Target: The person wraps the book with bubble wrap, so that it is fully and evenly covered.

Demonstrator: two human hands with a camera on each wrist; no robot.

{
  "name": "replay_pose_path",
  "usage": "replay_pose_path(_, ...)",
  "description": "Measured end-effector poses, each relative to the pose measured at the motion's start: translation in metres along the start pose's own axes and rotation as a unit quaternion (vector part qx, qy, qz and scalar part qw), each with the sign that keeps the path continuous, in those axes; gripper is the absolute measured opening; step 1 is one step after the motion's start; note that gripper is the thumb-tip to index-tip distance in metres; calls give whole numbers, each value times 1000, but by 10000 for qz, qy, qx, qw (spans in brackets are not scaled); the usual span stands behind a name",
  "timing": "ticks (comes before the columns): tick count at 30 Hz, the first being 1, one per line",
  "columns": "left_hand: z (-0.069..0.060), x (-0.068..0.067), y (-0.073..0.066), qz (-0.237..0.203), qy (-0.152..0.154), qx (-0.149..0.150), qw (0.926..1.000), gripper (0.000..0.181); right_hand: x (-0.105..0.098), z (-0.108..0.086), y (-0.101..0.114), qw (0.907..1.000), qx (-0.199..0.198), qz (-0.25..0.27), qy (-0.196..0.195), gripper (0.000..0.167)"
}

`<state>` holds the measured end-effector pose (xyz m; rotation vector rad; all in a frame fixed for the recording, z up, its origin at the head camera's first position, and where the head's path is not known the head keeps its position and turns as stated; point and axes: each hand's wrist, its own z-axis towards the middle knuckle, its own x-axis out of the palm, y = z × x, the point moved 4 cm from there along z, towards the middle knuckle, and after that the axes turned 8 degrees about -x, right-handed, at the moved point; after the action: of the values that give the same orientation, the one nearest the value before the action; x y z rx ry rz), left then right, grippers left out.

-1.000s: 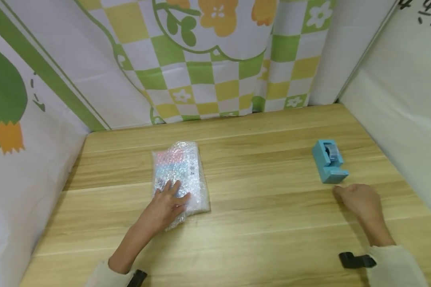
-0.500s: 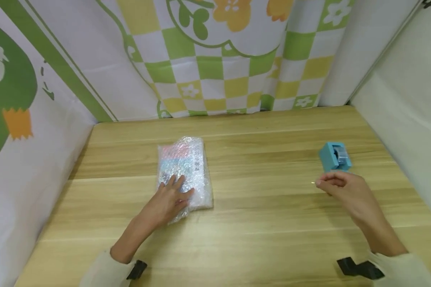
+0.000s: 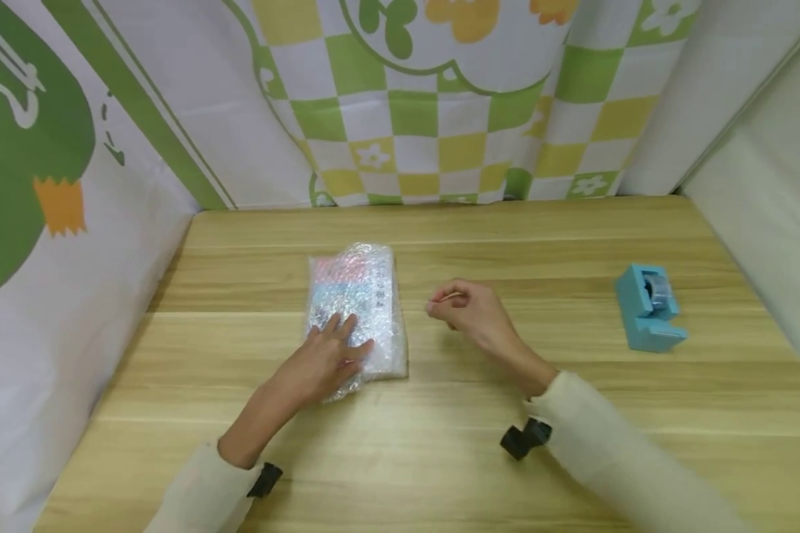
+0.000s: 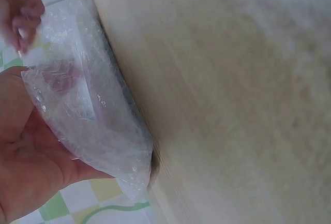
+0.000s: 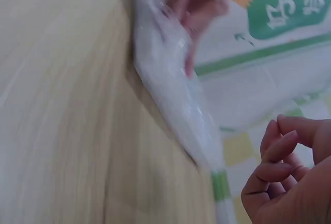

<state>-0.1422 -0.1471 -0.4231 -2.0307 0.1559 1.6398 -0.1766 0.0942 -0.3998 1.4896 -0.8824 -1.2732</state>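
Note:
A flat, book-shaped item in bubble wrap (image 3: 356, 285) lies left of the table's middle, with a red and blue printed face and dark characters showing through. My left hand (image 3: 327, 359) rests on its lower part, fingers spread. In the left wrist view the loose end of the bubble wrap (image 4: 98, 110) stands up by the palm. Just right of the package, my right hand (image 3: 470, 311) is above the table, thumb and index finger pinching a thin piece of clear tape, barely visible. The right wrist view shows the right hand's (image 5: 289, 172) fingertips meeting, apart from the package.
A blue tape dispenser (image 3: 647, 311) with a roll of clear tape stands on the right of the wooden table (image 3: 507, 459). Behind the table hangs a checked green and yellow cloth (image 3: 440, 141). White printed sheets (image 3: 140, 148) enclose the sides.
My right hand has moved left from the tape dispenser to beside the package, with the tape piece between its fingers. The left hand stays on the package. The head view has shifted.

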Motion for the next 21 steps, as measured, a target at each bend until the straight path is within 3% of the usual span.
replay_pose_path(4,1,0,0,163,-57,82,9998,41,43,19,0,9994,126,313,83,11)
replay_pose_path(8,2,-1,-2,289,-167,201,9992,40,69,29,-4,9997,202,-68,133,10)
replay_pose_path(13,3,-1,-4,285,-223,262,9990,39,82,32,-12,9983,211,-527,118,10)
replay_pose_path(21,-1,0,0,237,-215,103,9994,38,92,33,-11,9938,-298,-1046,223,10)
